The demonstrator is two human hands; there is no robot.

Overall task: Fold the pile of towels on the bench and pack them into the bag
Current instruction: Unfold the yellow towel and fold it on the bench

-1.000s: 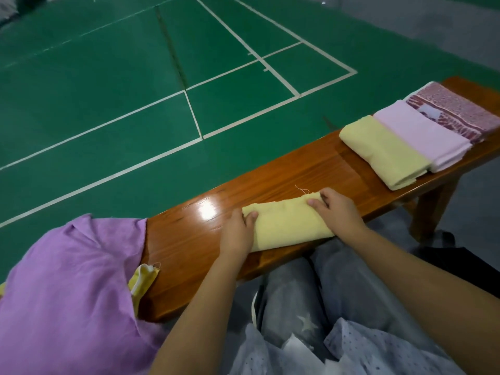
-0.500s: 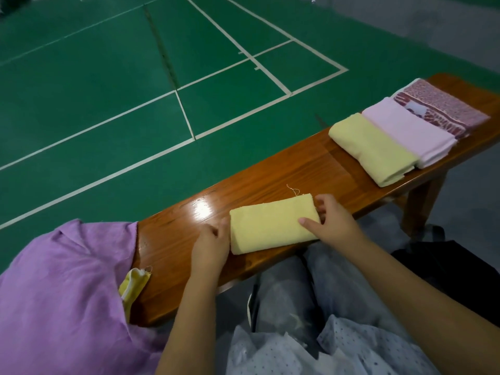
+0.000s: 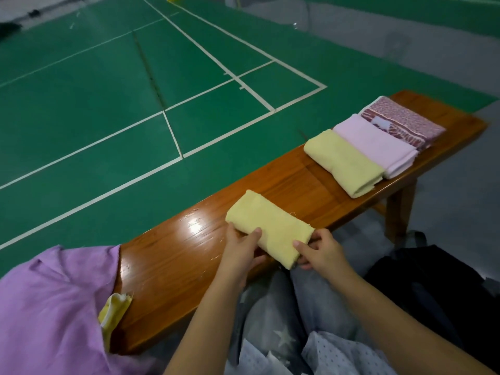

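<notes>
A folded yellow towel (image 3: 266,224) lies slantwise on the wooden bench (image 3: 297,185), its near end past the front edge. My left hand (image 3: 242,249) grips its near left side, thumb on top. My right hand (image 3: 319,251) pinches its near right corner. Further right on the bench lie three folded towels side by side: a yellow one (image 3: 343,162), a pink one (image 3: 376,144) and a dark red patterned one (image 3: 403,121). At the bench's left end sits a purple cloth (image 3: 51,307) with a yellow towel (image 3: 113,311) poking out from under it.
A black bag (image 3: 433,293) sits on the floor at the lower right, beside my knees. Behind the bench spreads a green court floor (image 3: 108,104) with white lines. The bench's right leg (image 3: 397,209) stands on grey floor.
The yellow towel has been turned from lying along the bench to slanting across it. Both hands shifted to its near end and took hold. The camera has tilted up.
</notes>
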